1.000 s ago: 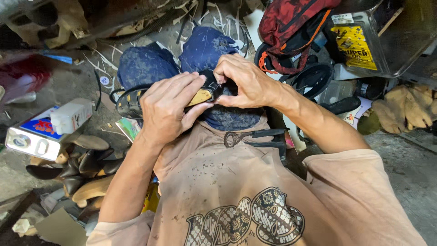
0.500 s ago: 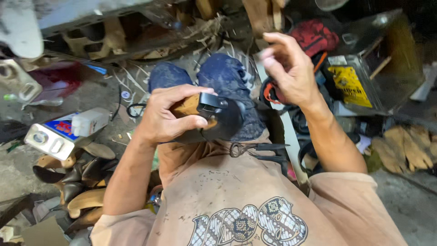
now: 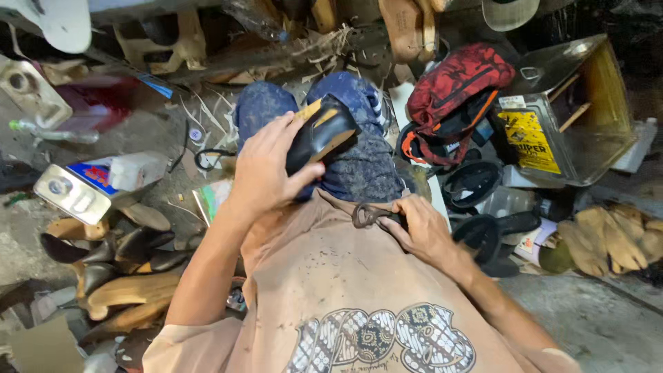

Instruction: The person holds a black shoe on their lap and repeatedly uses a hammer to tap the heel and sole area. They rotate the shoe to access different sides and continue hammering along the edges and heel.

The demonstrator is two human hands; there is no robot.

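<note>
My left hand (image 3: 266,169) is raised at frame centre, fingers wrapped around a black shoe (image 3: 321,135) tilted above my knees. My right hand (image 3: 421,228), lower right of centre, grips the handles of pincers (image 3: 366,215) lying on my shirt.

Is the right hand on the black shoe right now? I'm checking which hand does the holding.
No: the right hand rests on the pincers in the lap, while the left hand alone holds the black shoe.
</note>
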